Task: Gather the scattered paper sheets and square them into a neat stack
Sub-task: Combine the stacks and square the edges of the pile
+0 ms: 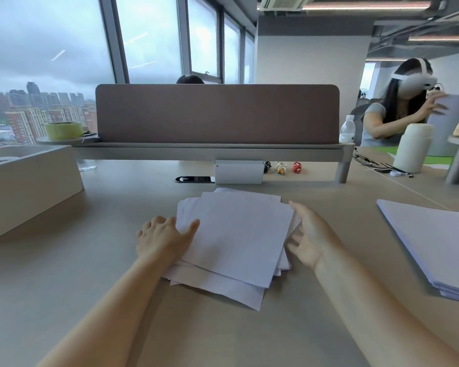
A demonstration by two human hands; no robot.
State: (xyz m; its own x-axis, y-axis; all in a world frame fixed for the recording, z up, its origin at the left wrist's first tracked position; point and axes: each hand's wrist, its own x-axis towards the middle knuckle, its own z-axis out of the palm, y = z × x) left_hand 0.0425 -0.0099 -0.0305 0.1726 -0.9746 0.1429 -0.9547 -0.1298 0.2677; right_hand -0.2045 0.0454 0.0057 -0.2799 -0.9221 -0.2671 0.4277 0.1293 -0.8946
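Note:
A loose pile of white paper sheets (236, 239) lies on the beige desk (90, 274) in front of me, its sheets fanned at different angles with corners sticking out at the near and far ends. My left hand (162, 237) rests at the pile's left edge, thumb lying on top of the upper sheet, fingers bent against the edge. My right hand (306, 237) is at the pile's right edge, palm turned toward the paper, fingers straight and spread, touching the sheet edges.
A second, tidier stack of paper (435, 242) lies at the right. A white box (238, 172) and a brown divider panel (217, 113) stand behind the pile. A beige box (29, 181) sits left. A person with a headset (408, 102) sits at the far right beside a white flask (414, 148).

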